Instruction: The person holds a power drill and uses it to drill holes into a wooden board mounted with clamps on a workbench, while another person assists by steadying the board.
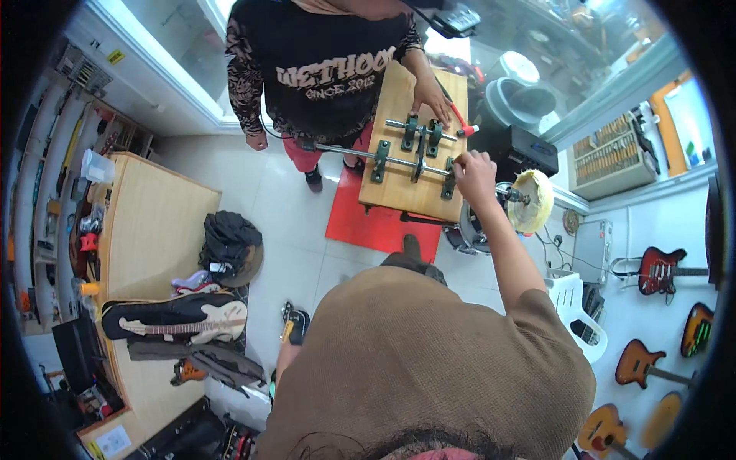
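My right hand [474, 170] has its fingers curled at the right bearing block [447, 189] on a wooden board [402, 195]; what they grip is hidden. A long steel shaft [347, 151] passes through this block, a left block [379, 161] and a black pulley [416, 172]. Its right end carries a pale yellow buffing wheel [531, 211]. Behind, a shorter shaft [396, 123] sits in two more blocks. A co-worker's hand [429, 100] rests near these, beside a red-handled tool [464, 126]. My left hand is not visible.
The co-worker [322, 46] stands across the board. A red mat [349, 222] lies below. On the left are a counter [161, 207], guitar [215, 322] and black bag [226, 245]; on the right, a white plastic chair [575, 307], black case [529, 149] and wall-hung guitars [655, 272].
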`<state>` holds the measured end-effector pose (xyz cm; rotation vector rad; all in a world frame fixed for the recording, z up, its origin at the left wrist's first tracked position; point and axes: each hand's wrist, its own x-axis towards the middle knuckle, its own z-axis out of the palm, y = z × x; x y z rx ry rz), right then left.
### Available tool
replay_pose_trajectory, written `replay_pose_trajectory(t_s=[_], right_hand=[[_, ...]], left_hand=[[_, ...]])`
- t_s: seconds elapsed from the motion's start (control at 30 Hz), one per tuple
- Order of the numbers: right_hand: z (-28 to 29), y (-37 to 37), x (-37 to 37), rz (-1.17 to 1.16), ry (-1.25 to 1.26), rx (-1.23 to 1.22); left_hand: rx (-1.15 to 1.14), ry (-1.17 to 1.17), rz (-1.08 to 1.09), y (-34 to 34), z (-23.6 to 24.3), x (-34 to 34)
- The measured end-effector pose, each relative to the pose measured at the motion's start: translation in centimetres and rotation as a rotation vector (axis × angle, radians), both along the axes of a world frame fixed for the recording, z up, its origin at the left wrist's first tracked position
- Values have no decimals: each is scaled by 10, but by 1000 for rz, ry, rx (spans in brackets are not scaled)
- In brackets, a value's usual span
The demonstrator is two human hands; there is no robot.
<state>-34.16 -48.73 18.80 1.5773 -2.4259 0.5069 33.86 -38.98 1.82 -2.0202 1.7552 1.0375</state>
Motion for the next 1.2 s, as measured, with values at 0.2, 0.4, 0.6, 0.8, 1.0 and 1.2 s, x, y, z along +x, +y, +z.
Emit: replay_pose_trajectory(t_s=[0.2,0.4,0.6,0.8,1.0,1.2], right_hand=[[18,-5,-3,-170,-282,149],[6,-43,-23,-48,-368,274],[-12,-104,-47,-163,-363,304],[-13,-137,-60,23,-261,813],[-50,-135,-76,295,-151,584],[-11,-111,-50,-69,-454,404]], left_hand=[[169,49,21,13,-11,63],[164,176,164,-4,1,82],[110,401,330,-55,32,56],[-35,493,480,-99,51,17],[36,186,199,-115,39,-13],[82,59,112,-145,47,-68]])
